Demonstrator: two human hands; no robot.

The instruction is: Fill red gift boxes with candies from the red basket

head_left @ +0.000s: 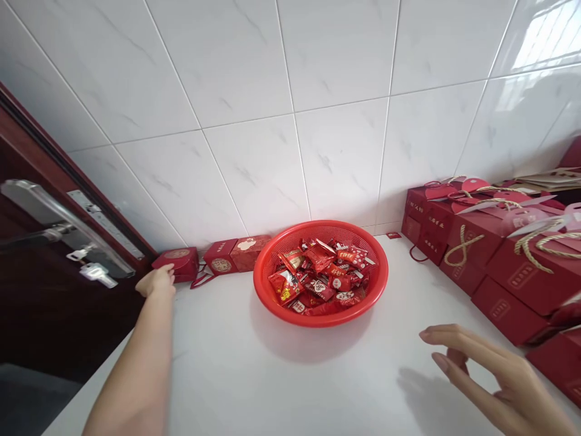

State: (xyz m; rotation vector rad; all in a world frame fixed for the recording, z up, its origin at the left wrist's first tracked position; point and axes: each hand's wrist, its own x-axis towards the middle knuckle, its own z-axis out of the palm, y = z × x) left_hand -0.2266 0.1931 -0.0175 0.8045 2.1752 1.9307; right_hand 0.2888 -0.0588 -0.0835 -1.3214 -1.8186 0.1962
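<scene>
Nearest us, our right hand (517, 384) hangs over the right side of the white counter (281, 387), fingers curved, thumb and forefinger apart, holding nothing. Beyond it, red gift boxes (503, 272) with rope handles line the counter's right side. Toward the middle of the back edge sits a round red basket (318, 321) filled with wrapped candies (327, 275). At the back left corner, our left hand (157, 281) reaches a small red box (185, 264); we cannot tell whether its fingers grip. Two patterned boxes (221, 257) stand between it and the basket.
</scene>
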